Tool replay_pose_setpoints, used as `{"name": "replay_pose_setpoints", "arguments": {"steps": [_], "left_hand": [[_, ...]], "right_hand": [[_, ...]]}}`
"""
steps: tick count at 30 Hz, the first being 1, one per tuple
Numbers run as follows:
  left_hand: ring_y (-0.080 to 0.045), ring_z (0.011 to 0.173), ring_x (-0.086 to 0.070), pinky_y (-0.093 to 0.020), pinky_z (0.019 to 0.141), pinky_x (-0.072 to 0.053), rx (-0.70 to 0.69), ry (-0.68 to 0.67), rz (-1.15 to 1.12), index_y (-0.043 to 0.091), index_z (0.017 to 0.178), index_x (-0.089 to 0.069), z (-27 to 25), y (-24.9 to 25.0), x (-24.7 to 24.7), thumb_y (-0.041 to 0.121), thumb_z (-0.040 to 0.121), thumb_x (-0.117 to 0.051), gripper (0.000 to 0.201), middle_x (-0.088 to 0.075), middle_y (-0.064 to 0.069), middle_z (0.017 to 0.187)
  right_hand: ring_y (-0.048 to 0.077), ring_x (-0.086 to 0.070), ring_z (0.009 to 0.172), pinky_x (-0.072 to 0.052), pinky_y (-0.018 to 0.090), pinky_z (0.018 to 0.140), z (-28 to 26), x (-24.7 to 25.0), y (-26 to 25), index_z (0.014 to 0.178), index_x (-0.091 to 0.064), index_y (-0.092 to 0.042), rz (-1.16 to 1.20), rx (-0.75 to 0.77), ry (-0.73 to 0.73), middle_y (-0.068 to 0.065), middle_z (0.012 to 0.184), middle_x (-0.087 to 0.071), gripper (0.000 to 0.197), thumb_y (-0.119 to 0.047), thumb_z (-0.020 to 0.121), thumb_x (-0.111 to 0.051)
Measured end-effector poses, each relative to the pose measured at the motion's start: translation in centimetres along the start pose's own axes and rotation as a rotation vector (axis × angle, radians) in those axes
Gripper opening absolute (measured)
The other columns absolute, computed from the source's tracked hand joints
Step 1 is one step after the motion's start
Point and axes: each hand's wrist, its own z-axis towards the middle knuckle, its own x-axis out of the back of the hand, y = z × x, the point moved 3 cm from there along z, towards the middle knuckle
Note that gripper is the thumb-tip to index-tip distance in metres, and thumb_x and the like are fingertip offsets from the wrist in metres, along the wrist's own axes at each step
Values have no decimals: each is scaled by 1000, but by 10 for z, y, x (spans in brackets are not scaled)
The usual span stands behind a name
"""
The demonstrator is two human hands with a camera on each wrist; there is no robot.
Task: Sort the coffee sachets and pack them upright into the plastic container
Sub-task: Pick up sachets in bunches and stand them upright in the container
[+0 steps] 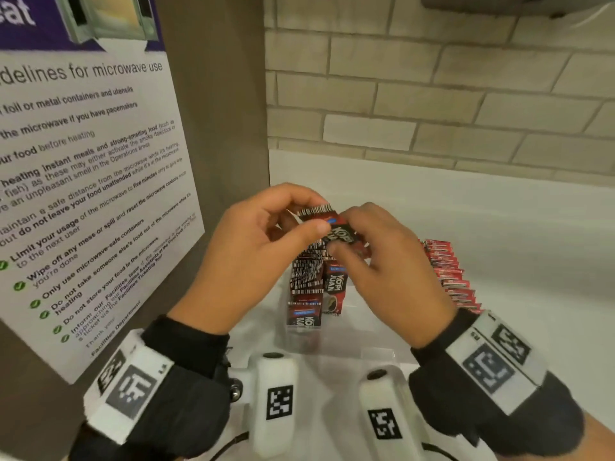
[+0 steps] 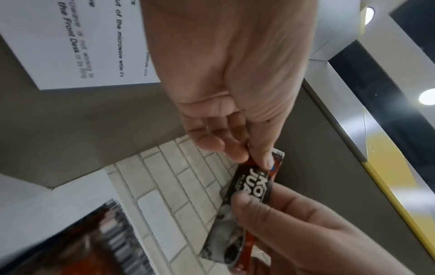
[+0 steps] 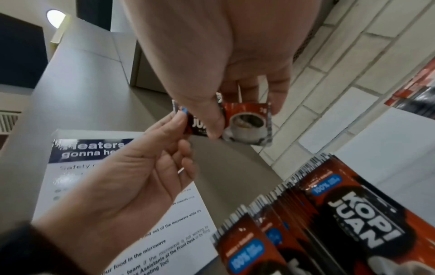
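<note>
One sachet pinched between both hands, above the packed rows.

Left hand — thumb and forefinger nipping the sachet's top edge, other fingers loosely curled. Right hand — thumb across the printed face, fingers behind, gripping the lower half. Held in the air over the clear plastic container, where more red-and-black sachets stand on edge, barcodes up. Second row of red sachets just right of the right hand, on the white counter. Microwave notice on the panel at left; pale brick wall behind.
</note>
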Motion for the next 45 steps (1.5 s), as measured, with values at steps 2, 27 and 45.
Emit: {"name": "replay_pose_setpoints", "arguments": {"steps": [2,27,45], "left_hand": [[-9,78,-61,-30,78,-54,-14,-16,7,38,98,-66,0,1,-2,26,78,-69,23,-68,17,95],[-1,142,-17,-40,120,-13,662,-140,-471,37,148,-19,-45,-91,-25,74,71,-29,87,-18,16,156],[-13,124,-53,-41,109,-36,731,-210,-562,48,141,-29,-36,-96,-36,72,75,-22,70,-53,11,138]], "right_hand": [[13,-50,72,-40,24,65,2,6,5,94,-64,-12,-35,-53,27,-2,79,-59,9,-16,86,-62],[21,-58,71,-48,28,59,-10,-53,70,95,-37,-10,47,-668,-353,-2,75,-50,46,-15,74,-77],[31,-63,98,-54,42,83,-13,-74,76,118,-42,-4,-14,-729,-516,13,113,-61,57,-22,75,-76]]}}
